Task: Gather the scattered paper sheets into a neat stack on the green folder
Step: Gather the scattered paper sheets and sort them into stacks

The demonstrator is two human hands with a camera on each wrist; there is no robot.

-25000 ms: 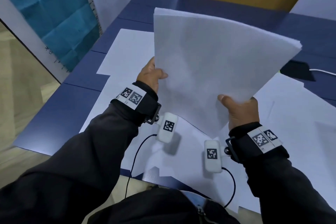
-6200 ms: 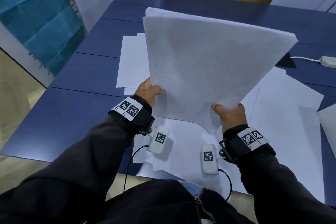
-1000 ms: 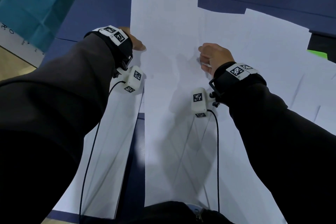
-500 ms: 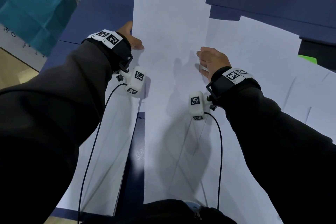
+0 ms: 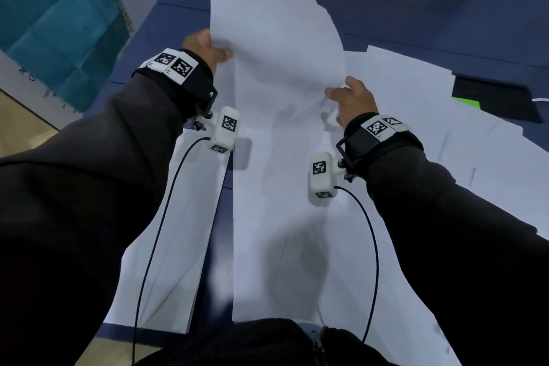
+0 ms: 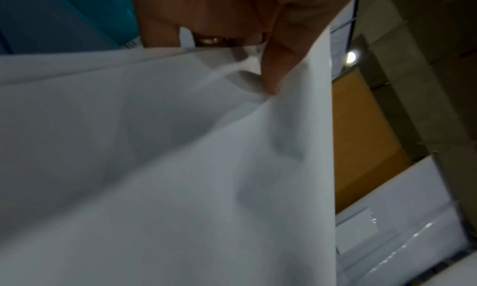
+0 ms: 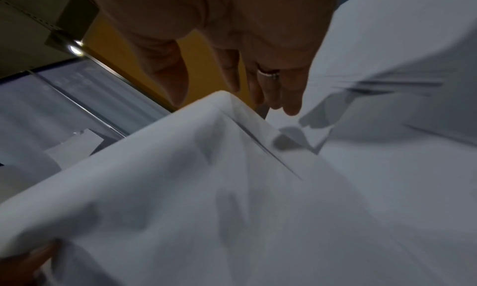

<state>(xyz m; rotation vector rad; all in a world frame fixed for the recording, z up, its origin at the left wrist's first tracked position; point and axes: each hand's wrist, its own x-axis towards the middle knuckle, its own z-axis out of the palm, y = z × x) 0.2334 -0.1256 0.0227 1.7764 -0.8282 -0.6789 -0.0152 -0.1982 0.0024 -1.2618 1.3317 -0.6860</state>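
1. Paper sheets [image 5: 416, 134] lay scattered, overlapping, across the blue table [image 5: 430, 9], covering most of its near part.
2. One lifted bundle of sheets [image 5: 267, 24] rose curved above the table, its far end up and its near end draped toward the person's body.
3. On the table's far right, a black pad [image 5: 499, 98] showed beyond the sheets, with only a corner of the green folder [image 5: 466, 103] peeking out from under the paper.
4. At the bundle's left edge, the left hand [image 5: 205, 49] gripped the paper, thumb on top and fingers curled beneath; the left wrist view showed a fingertip [image 6: 273, 82] pressed into the paper.
5. At the bundle's right edge, the right hand [image 5: 352, 101] touched the paper with straight, loosely spread fingers [image 7: 291, 98], pinching nothing.
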